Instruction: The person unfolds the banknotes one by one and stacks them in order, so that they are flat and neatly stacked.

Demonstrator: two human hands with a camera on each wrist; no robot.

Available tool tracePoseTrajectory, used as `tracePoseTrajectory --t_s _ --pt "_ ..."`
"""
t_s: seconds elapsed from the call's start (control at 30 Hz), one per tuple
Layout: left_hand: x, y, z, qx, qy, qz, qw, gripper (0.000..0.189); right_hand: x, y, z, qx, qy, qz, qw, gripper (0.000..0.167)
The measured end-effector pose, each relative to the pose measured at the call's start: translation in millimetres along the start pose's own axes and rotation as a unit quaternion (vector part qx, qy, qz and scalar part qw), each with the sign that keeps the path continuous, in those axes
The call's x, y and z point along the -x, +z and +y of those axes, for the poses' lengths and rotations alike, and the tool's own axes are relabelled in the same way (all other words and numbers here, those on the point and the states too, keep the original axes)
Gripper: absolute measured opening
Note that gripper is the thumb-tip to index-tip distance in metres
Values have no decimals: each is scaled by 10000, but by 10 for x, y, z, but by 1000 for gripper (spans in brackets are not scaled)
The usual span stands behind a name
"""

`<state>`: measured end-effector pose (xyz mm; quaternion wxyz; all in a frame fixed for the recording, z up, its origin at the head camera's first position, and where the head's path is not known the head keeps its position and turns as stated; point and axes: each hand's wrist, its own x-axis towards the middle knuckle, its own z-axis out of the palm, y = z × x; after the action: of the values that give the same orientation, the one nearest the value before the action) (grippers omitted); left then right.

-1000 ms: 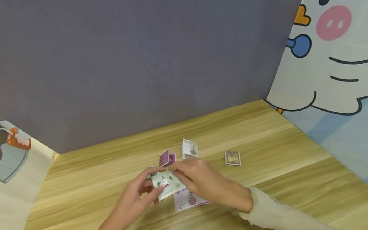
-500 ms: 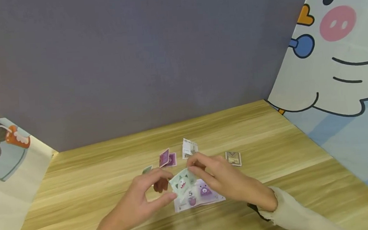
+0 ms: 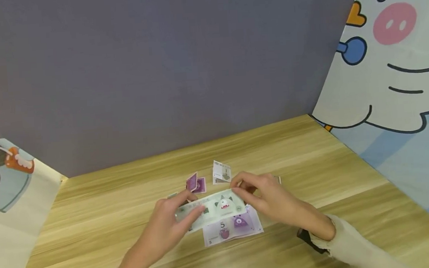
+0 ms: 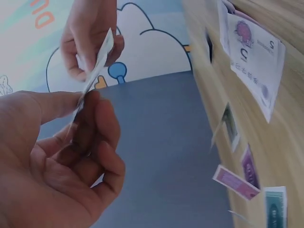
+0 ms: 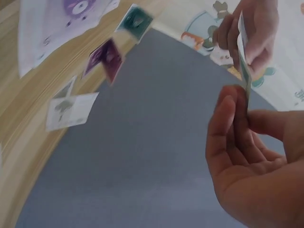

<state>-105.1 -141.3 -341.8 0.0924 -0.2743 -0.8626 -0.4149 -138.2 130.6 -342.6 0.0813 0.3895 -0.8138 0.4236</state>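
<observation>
Pale green banknote (image 3: 225,206), one: I see it lower centre of the head view, left hand (image 3: 166,223) and right hand (image 3: 270,193) pinching opposite ends, purple banknote (image 3: 233,230) just below.

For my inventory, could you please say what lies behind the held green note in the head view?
Partly behind the green note lies a purple note marked 5: its lower part shows, its upper left is covered.

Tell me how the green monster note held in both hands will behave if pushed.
Edge-on in both wrist views, the green monster note looks paper-thin, so it's probably light. Its slight curve suggests it would likely bend.
</observation>
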Motion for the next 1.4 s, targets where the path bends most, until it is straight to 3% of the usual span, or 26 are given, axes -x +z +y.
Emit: tracePoseTrajectory --t_s 0.13,0.2,0.4,0.57,0.67,0.77,1.0,1.4 --pt "-5 -40 -107 503 -626 -530 9954 15 15 -61 125 91 468 -334 9983 7" --pt "-11 -41 -194 745 -761 -769 9913 19 21 -68 195 198 650 -521 9963 7" --pt "-41 79 -443 1042 -689 -1164 9853 24 23 -4 347 348 1077 -1113 9873 8" --pt "-57 232 -564 981 -409 -1532 9825 19 45 32 447 587 1224 -1434 9803 7" --pt "-42 302 -611 892 -426 -1769 9793 17 66 73 496 649 1307 -1663 9752 8" --pt "-8 341 -641 841 -641 -1971 9747 17 87 135 531 626 1391 -1906 9697 9" --pt "47 427 -680 826 -1067 -2258 9648 13 128 212 574 743 1499 -2203 9610 12" --pt "53 492 -709 911 -1004 -2236 9652 11 140 291 620 1033 1314 -2143 9624 6"
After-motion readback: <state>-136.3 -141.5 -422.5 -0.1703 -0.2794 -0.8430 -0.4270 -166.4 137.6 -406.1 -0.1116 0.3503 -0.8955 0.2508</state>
